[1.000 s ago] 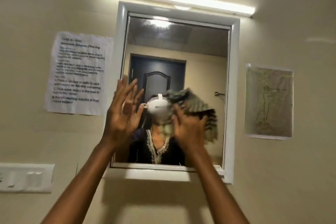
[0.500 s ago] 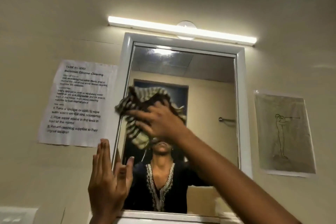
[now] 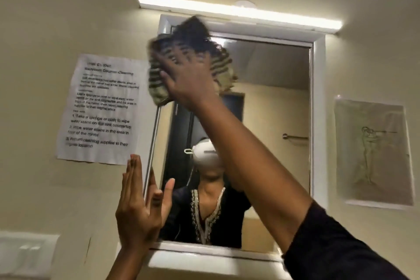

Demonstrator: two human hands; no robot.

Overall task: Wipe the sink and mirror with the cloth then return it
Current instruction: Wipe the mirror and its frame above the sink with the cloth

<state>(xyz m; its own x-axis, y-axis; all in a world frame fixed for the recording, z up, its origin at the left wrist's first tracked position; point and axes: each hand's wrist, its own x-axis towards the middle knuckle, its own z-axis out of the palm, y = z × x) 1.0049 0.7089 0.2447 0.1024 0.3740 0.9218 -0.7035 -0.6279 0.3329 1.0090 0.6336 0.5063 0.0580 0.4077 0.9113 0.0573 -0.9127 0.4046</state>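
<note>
We are pressing the cloth [image 3: 188,61] flat against the top left corner of the mirror [image 3: 272,88] with our right hand [image 3: 188,82], fingers spread over it. Half a second ago the cloth was lower, near the middle of the left side, so the stroke is climbing and we judge the upper glass is now being covered. Our left hand [image 3: 138,207] is holding nothing, palm open and upright beside the mirror's lower left frame. The sink is out of view; returning the cloth is not yet done.
</note>
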